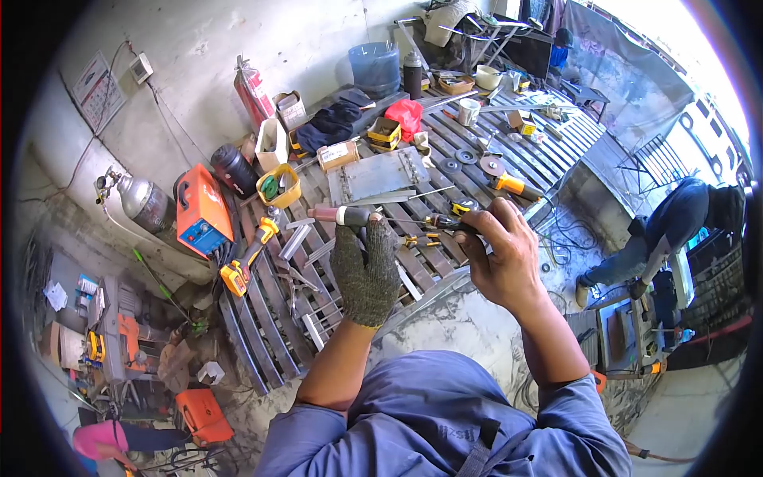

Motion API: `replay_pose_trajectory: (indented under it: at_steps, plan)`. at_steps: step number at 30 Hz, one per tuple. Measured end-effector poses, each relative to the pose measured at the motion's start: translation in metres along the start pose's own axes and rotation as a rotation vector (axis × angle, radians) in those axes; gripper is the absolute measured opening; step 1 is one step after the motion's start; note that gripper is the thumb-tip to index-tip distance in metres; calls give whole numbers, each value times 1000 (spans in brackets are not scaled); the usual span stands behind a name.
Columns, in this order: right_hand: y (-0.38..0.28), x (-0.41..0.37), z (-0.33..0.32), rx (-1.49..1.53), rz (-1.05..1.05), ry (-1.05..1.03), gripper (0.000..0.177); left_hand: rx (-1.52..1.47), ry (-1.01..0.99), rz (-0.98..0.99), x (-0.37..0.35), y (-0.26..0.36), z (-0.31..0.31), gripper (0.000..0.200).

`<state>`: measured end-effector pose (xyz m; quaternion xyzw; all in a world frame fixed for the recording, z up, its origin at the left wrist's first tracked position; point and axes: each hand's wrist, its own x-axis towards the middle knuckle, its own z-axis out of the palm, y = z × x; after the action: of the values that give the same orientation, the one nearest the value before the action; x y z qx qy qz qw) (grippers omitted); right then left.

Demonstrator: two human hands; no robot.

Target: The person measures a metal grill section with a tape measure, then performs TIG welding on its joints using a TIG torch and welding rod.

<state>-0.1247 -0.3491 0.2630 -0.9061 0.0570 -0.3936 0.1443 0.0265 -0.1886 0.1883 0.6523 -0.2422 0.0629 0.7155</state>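
My left hand [366, 274], in a dark knitted glove, is closed round a torch head [351, 216] with a pinkish nozzle pointing left. Bare and raised at the right, my right hand [499, 254] pinches a dark-handled screwdriver-like tool [449, 223]. Its thin shaft points left towards the torch's dark end; whether the two touch is too small to tell. Beneath the hands are the slats of a metal table [417, 258]. Yellow-handled pliers [421, 239] lie just below the tool, and a yellow-and-black tape measure [463, 207] is just above it.
An orange welding machine [205, 213] and a yellow grinder [248, 258] are at the left. Another grinder [517, 187] lies at the right, near a metal plate [377, 176]. A person [675, 226] bends over at the far right; another person's pink sleeve [99, 439] shows lower left.
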Motion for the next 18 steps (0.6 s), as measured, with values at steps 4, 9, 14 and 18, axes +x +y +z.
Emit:
replay_pose_trajectory:
  at_steps: [4, 9, 14, 18]
  plan:
    - [1, -4, -4, 51, -1, -1, 23, 70, 25, 0, -6, 7, -2, 18]
    - [-8, -6, -6, 65, -24, -29, 24, 117, -21, 19, -15, 30, -1, 21]
    - [-18, -7, 4, 217, -48, -54, 30, 41, -96, 180, -32, 41, 2, 30]
    - [-24, -9, 11, 282, -49, -45, 29, 85, -94, 302, -39, 52, 6, 37]
